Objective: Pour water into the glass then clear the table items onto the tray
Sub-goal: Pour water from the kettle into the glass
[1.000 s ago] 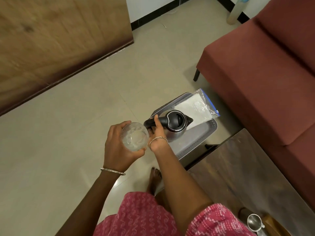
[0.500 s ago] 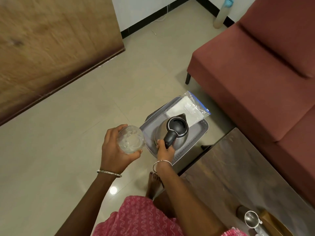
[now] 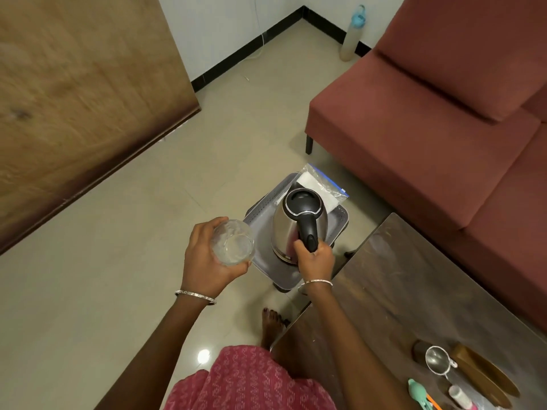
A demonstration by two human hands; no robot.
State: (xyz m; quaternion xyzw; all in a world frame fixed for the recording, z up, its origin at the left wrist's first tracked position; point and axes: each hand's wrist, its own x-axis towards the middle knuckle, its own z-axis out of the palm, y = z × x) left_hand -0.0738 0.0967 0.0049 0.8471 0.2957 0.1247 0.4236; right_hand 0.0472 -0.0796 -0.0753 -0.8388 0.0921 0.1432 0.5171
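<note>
My left hand (image 3: 204,261) grips a clear glass (image 3: 233,242), held upright above the floor just left of the grey tray (image 3: 260,217). A steel kettle (image 3: 284,229) with a black lid and handle stands upright on the tray, and my right hand (image 3: 315,260) holds its black handle from the near side. A clear plastic bag (image 3: 324,187) with white contents lies on the tray's far end, behind the kettle. The tray sits low, next to the corner of the dark wooden table (image 3: 414,291).
On the table's near right end are a small steel strainer (image 3: 438,361), a wooden item (image 3: 485,377), a small white bottle (image 3: 458,396) and a green tool (image 3: 417,393). A maroon sofa (image 3: 444,113) fills the right. A bottle (image 3: 352,34) stands by the wall. My bare foot (image 3: 270,327) is under the tray.
The kettle went from tilted toward the glass to upright on the tray, handle now toward me. My left hand kept the glass to the left, and the view shifted.
</note>
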